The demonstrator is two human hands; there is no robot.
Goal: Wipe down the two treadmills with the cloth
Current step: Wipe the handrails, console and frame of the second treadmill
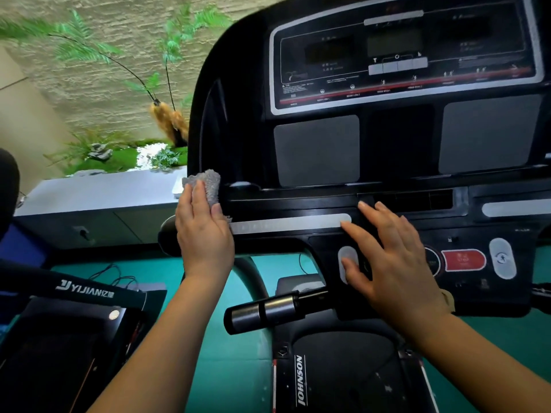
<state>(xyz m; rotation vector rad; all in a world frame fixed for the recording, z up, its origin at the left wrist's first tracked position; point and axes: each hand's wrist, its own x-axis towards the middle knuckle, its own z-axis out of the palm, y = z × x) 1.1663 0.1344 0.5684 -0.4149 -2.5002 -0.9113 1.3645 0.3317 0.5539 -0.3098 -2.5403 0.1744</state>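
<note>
A black Johnson treadmill console (396, 138) fills the upper right of the head view. My left hand (202, 231) presses a grey cloth (208, 184) flat against the console's left edge, beside a long silver button strip (292, 225). My right hand (390, 260) lies with its fingers spread on the lower console panel, its thumb near a white oval button (347, 257). A second treadmill marked YIJIAN (80, 308) stands at the lower left. The Johnson treadmill's deck cover (343, 374) shows below.
A black and silver pulse handlebar (268, 312) juts out below the console between my arms. A red stop button (463, 259) sits right of my right hand. A grey cabinet (98, 204) with plants on it stands behind. Cables lie on the green floor (223, 353).
</note>
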